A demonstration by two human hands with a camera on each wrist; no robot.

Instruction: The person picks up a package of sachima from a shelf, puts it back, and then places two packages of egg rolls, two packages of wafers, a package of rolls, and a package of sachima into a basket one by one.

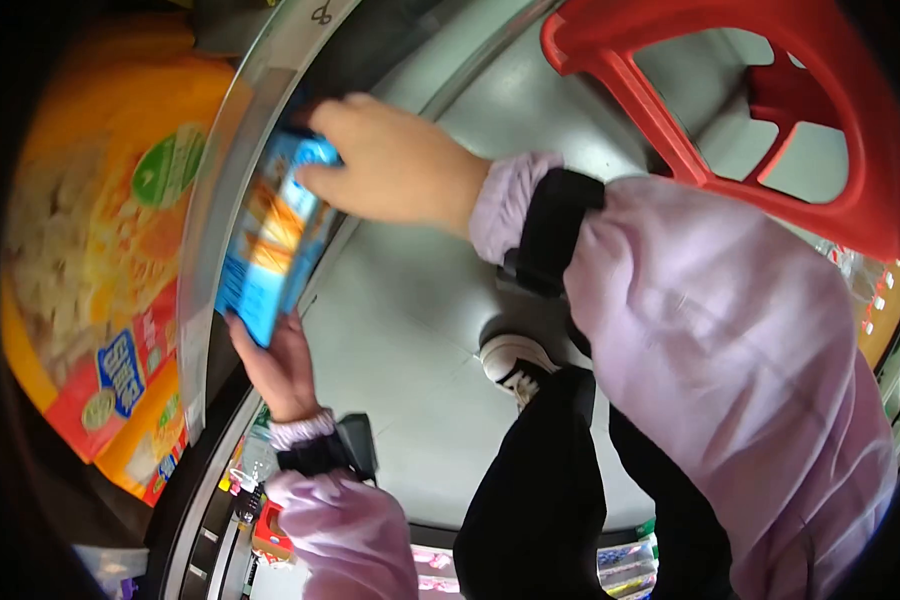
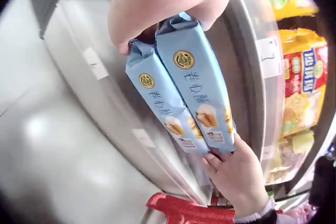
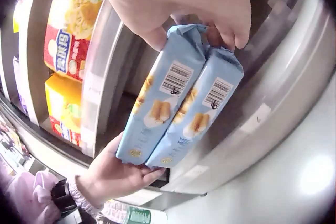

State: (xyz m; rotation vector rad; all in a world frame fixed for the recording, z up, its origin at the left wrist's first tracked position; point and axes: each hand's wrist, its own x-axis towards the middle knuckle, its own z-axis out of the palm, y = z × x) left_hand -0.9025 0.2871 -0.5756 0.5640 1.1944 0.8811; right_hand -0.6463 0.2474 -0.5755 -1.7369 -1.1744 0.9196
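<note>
Two light-blue packs of pastry rolls, a nearer pack [image 2: 197, 77] and one beside it [image 2: 160, 100], lie side by side between my hands. My left hand [image 1: 282, 368] grips their lower ends in the head view, thumb on one side and fingers on the other. At the opposite, crimped ends my right hand [image 1: 390, 160] holds both packs together, its fingertips partly hidden behind them. Barcodes and roll pictures show on the packs [image 3: 163, 90] in the right wrist view. They are held over the edge of a shelf [image 2: 247, 66].
Yellow and red snack bags [image 1: 100, 270] stand on the left behind a clear shelf front strip [image 1: 202, 230]. A red plastic frame with openings [image 1: 630, 90] is at the upper right, above the grey floor [image 1: 400, 400]. My shoe [image 1: 515, 360] shows below my arms.
</note>
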